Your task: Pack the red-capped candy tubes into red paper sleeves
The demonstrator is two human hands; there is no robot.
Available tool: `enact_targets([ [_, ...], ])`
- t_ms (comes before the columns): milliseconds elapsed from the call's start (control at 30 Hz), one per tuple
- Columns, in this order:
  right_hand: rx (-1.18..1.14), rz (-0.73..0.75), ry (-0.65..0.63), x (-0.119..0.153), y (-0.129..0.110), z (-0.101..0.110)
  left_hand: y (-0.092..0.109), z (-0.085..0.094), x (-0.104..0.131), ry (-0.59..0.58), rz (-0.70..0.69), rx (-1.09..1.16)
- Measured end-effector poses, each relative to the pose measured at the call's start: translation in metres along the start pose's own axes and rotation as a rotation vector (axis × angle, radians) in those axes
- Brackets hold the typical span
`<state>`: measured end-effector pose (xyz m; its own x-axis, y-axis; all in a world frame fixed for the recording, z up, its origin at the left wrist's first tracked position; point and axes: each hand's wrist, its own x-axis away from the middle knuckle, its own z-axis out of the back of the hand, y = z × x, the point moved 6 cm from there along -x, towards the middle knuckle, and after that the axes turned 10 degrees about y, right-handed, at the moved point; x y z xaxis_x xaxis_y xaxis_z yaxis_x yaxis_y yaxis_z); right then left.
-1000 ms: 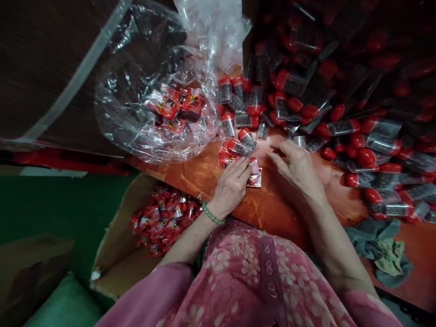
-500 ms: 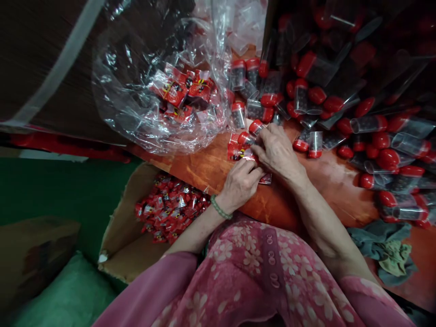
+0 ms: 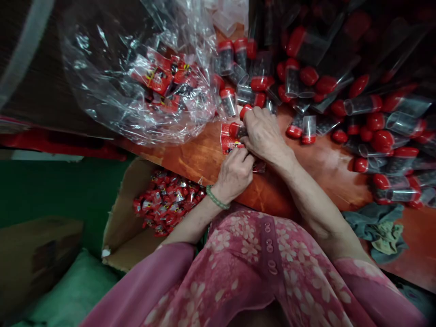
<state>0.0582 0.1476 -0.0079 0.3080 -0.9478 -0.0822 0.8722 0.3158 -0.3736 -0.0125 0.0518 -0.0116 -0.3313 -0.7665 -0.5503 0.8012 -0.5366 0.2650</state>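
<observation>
both hands meet over the bench [image 3: 316, 168], close to its front edge. left hand [image 3: 235, 172]: fingers curled, tips at the lower edge of the red printed wrappers [image 3: 227, 145]; can't tell if it's pinching anything. right hand [image 3: 265, 136]: bent, fingers down beside two red-capped vials, tips hidden, so can't tell whether it grasps one. near vial [image 3: 236, 130] lies tilted on the wrappers, cap to the left. far vial [image 3: 245, 111] shows only its red cap by the right knuckles.

around: clear plastic bag [image 3: 116, 118] with red packets [image 3: 160, 79] inside, left of the hands. vial heap [image 3: 381, 141] to the right, mixed orientations. carton [image 3: 117, 227] below the bench edge holds small red sachets [image 3: 170, 200]. grey-green cloth [image 3: 364, 220] at bench right.
</observation>
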Motion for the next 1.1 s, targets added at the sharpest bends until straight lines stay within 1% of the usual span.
enact_targets([
  [100, -0.076, 0.006, 0.003, 0.002, 0.007, 0.001, -0.004, -0.001, -0.001, -0.019, 0.047, 0.037],
  [167, -0.196, -0.011, 0.027, 0.005, 0.019, 0.006, -0.006, 0.001, -0.003, 0.012, 0.086, 0.098],
  [267, -0.518, -0.104, 0.164, 0.015, 0.047, 0.019, -0.010, 0.009, -0.009, 0.100, 0.172, 0.248],
  [367, -0.846, -0.228, 0.307, 0.037, 0.078, 0.032, -0.015, 0.018, -0.014, 0.162, 0.290, 0.421],
  [467, -0.972, -0.303, 0.433, 0.070, 0.096, 0.049, -0.018, 0.027, -0.016, 0.203, 0.381, 0.579],
  [533, -0.986, -0.337, 0.455, 0.093, 0.099, 0.058, -0.016, 0.033, -0.017, 0.201, 0.399, 0.647],
  [600, -0.982, -0.350, 0.458, 0.113, 0.096, 0.066, -0.011, 0.039, -0.017, 0.176, 0.397, 0.675],
  [667, -0.966, -0.352, 0.470, 0.128, 0.090, 0.073, -0.006, 0.042, -0.016, 0.143, 0.392, 0.685],
  [733, -0.937, -0.353, 0.485, 0.136, 0.085, 0.077, -0.002, 0.044, -0.013, 0.128, 0.393, 0.690],
  [833, -0.906, -0.391, 0.523, 0.140, 0.086, 0.075, -0.005, 0.042, -0.007, 0.115, 0.449, 0.669],
  [900, -0.905, -0.449, 0.536, 0.139, 0.093, 0.066, -0.013, 0.040, -0.001, 0.099, 0.502, 0.656],
  [967, -0.907, -0.508, 0.481, 0.139, 0.100, 0.052, -0.020, 0.042, 0.003, 0.081, 0.508, 0.668],
  [1033, -0.876, -0.553, 0.391, 0.142, 0.105, 0.037, -0.019, 0.047, 0.004, 0.033, 0.438, 0.687],
  [1100, -0.802, -0.581, 0.358, 0.147, 0.108, 0.028, -0.009, 0.052, 0.004, -0.032, 0.313, 0.705],
])
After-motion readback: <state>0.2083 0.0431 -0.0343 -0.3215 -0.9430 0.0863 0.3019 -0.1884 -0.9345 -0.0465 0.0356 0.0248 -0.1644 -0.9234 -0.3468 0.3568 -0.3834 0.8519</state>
